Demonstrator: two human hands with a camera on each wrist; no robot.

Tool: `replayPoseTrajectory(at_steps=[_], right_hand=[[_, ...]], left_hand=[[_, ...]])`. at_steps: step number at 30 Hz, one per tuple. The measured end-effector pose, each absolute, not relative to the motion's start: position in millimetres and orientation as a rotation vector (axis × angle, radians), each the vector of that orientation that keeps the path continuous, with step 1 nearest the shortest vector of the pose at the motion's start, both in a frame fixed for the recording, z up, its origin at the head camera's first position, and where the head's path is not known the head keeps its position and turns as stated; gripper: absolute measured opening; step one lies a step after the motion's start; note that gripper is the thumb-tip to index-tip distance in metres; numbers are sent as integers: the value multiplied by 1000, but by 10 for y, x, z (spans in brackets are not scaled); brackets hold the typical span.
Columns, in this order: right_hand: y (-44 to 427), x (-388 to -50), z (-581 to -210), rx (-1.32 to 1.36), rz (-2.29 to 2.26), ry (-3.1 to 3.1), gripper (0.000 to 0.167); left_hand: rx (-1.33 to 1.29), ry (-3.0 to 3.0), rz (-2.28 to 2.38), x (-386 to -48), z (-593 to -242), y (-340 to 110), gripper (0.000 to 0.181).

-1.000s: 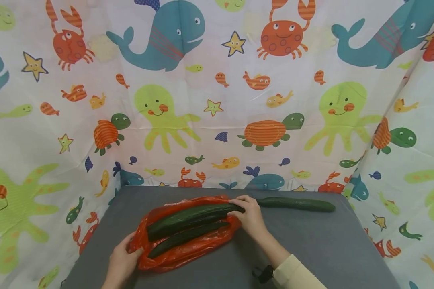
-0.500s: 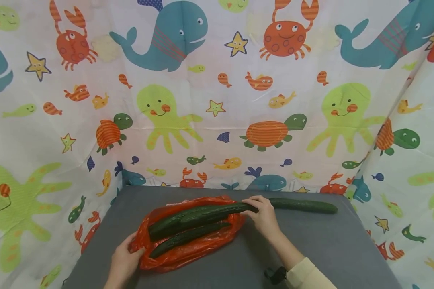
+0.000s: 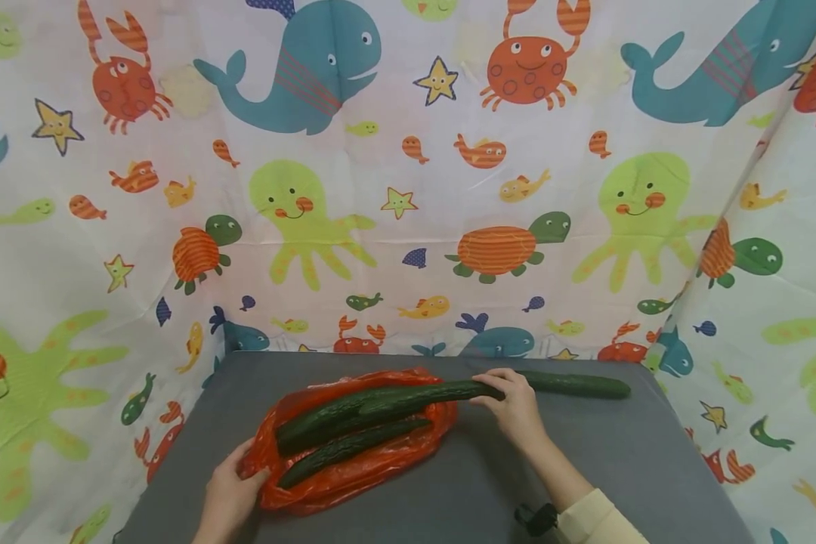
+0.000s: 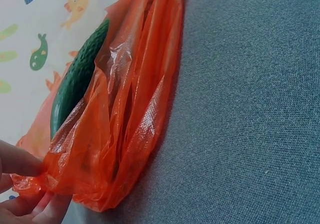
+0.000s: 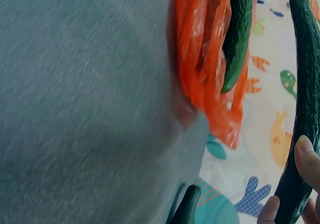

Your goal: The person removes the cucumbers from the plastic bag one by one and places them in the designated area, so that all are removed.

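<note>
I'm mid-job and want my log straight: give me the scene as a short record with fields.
left grip: pinches the left end of the bag
right grip: holds the lifted cucumber by one end
lifted cucumber, other end: over the bag; contact there unclear
bag: red plastic, opening upward
in bag: back cucumber, front cucumber
outside bag: loose cucumber on the table, beyond the right grip
backdrop: white, sea-animal print
</note>
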State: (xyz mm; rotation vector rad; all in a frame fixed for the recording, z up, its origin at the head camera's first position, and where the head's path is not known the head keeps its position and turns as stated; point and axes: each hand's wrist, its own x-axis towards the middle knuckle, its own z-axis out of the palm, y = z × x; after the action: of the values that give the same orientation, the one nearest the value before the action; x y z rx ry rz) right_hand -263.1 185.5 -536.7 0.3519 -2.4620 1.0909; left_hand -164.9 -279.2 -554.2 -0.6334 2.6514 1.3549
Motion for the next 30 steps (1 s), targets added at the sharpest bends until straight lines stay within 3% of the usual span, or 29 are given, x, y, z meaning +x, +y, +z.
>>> replayPoseTrajectory(at_steps=[30], right_hand=[[2707, -2638, -5460, 240, 938, -2516, 40]], left_hand=[[-620, 2676, 1352, -1636, -5547, -2792, 65]])
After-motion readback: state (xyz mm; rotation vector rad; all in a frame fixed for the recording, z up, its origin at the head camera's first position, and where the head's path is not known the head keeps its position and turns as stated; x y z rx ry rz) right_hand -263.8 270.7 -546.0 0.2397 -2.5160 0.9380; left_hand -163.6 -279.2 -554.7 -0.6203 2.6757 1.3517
